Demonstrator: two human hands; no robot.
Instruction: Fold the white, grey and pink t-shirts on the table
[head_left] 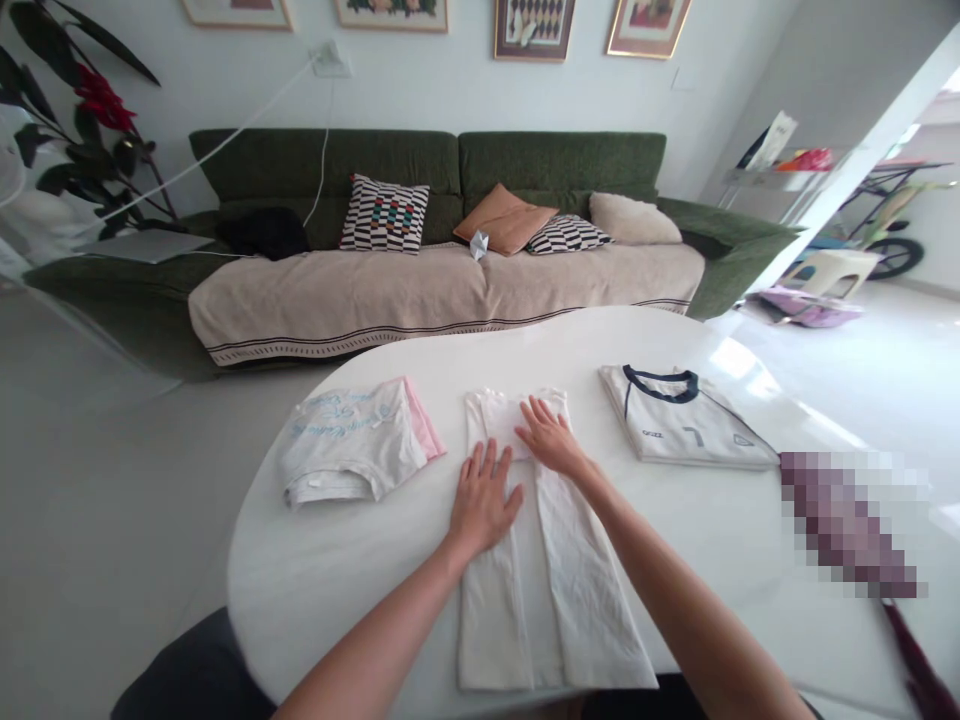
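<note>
White garment (pixel 589 585) on counter (pixel 319 575), long edges running 12 to 6 o'clock. L hand (pixel 484 498) & R hand (pixel 551 440) flat on its 12 o'clock half, grip open, fingers spread, nothing grasped. Best: even palm pressure, smooth w/o dragging edges. Printed shirt (pixel 352 440) at 10, navy-collared shirt (pixel 686 430) at 2.

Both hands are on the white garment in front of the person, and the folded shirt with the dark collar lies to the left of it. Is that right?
Not quite. In the head view, the folded shirt with the dark collar lies to the right of the white garment. The left hand and right hand are indeed on that garment.
</note>
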